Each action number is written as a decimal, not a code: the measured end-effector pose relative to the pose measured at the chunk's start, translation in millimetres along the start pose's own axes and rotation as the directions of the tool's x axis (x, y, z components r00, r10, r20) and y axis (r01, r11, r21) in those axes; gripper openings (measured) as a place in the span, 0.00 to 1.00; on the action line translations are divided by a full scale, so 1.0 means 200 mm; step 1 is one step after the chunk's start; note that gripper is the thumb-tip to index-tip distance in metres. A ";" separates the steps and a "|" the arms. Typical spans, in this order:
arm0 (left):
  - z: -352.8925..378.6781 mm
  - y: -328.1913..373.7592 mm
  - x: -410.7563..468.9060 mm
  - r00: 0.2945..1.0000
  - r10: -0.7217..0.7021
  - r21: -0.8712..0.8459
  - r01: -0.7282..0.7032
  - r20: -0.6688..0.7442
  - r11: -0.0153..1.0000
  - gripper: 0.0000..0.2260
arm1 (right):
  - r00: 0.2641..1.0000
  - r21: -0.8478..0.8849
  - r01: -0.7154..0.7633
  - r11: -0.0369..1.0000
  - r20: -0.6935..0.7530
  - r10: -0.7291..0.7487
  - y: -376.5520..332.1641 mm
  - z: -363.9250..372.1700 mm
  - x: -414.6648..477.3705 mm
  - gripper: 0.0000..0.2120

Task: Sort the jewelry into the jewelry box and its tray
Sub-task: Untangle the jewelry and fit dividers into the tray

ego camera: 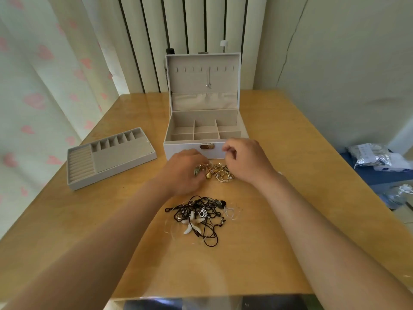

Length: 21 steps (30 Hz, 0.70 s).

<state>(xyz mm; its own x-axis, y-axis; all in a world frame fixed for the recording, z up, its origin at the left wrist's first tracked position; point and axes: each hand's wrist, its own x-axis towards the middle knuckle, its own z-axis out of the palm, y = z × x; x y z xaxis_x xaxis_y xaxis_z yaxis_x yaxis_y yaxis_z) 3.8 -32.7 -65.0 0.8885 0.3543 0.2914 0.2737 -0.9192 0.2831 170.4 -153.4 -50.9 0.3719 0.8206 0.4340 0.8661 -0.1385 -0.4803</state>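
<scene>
Your left hand (183,173) curls its fingers round pieces of the gold pile (220,172) at desk (290,175) centre. Your right hand (245,159) hovers just at the pile's 1 o'clock, fingers curled narrow (whether it pinches anything, I cannot tell). The open box (178,151) stands at 12 o'clock, the tray (125,151) at 10, a black cord tangle (201,213) at 6.
</scene>
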 end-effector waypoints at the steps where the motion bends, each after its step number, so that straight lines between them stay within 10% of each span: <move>1: 0.01 -0.01 -0.02 1.000 -0.016 0.018 0.016 0.018 1.000 0.19 | 1.000 -0.008 0.000 1.000 0.030 0.000 0.00 0.03 -0.01 0.12; 21: 0.06 -0.13 -0.10 0.982 0.023 -0.276 -0.075 -0.186 0.958 0.18 | 0.975 -0.026 0.151 0.988 0.168 -0.145 -0.03 0.19 -0.03 0.17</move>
<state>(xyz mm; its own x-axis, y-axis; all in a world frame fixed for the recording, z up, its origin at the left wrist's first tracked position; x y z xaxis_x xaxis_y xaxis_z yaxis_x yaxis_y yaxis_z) -16.0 -17.8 -89.5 0.8109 0.3586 0.4625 0.0942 -0.8600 0.5015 149.9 -136.4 -78.6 0.1811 0.9134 0.3645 0.9206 -0.0270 -0.3896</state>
